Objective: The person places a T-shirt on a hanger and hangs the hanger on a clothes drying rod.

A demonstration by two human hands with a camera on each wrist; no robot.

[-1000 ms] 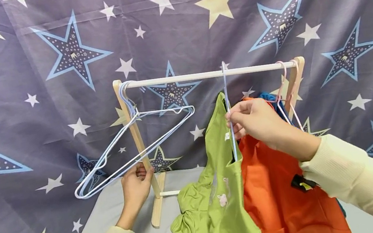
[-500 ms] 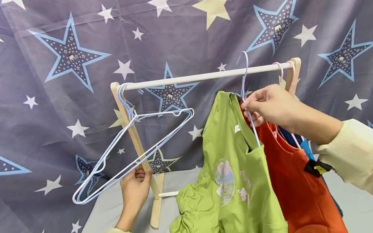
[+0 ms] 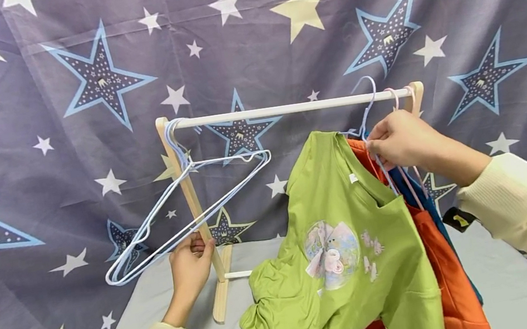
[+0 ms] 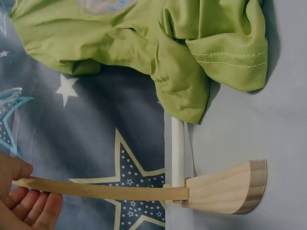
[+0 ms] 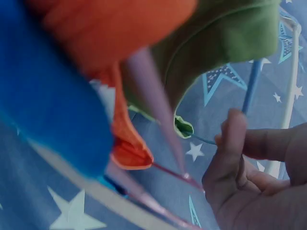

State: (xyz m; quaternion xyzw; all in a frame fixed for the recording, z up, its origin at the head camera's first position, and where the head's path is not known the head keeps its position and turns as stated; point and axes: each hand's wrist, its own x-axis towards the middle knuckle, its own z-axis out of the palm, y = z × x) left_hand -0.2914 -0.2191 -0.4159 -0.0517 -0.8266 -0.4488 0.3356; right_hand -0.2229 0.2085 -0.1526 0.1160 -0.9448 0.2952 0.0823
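Observation:
My right hand [image 3: 409, 141] pinches a light blue hanger [image 3: 366, 113] just below its hook. A green shirt [image 3: 288, 301] with a printed round patch hangs on that hanger, its front turned partly toward me. The hook stands at the white rail [image 3: 281, 109]; whether it rests on the rail I cannot tell. In the right wrist view my thumb and fingers hold the blue wire [image 5: 252, 86]. My left hand [image 3: 191, 267] grips the rack's left wooden upright [image 3: 190, 194]. The left wrist view shows fingers [image 4: 36, 206] and thumb around this upright, near its foot [image 4: 223, 189].
Several white and blue hangers [image 3: 149, 217] hang at the rail's left end. At the right end, pink hangers [image 3: 396, 98] carry an orange garment [image 3: 454, 284] and a blue garment [image 5: 48, 96], partly behind the green shirt. A starry curtain [image 3: 226, 40] hangs behind the grey-covered table [image 3: 503, 271].
My right hand has moved the blue hanger and green shirt rightward along the rail, toward the orange garment. The shirt's front has turned more into view. My left hand stays on the upright.

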